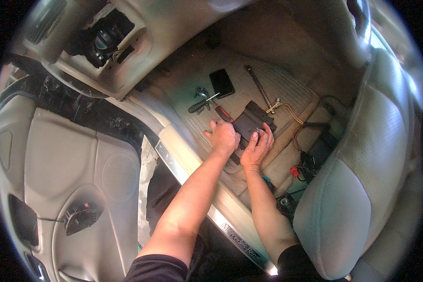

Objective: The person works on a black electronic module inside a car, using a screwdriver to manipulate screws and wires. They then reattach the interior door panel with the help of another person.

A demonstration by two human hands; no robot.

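Observation:
A flat dark brown box-shaped module [247,123] lies tilted over the ribbed floor mat between my two hands. My left hand [222,137] is curled against its left edge, with the fingertips partly hidden. The right hand [259,146] wraps the module's near right side, thumb on top; a small shiny bit shows by the thumb, too small to name. Just beyond my left hand lies a tool with a red and black handle [223,114]. Close to it are a screwdriver [198,106] and a ratchet [202,92].
Farther in on the mat [282,77] lie a black phone [222,83] and a long metal bar [258,87]. Cream wires [286,112] run toward a red connector [294,171] by the grey seat [338,202]. The door sill [230,216] crosses below my forearms; the open door panel [66,174] stands left.

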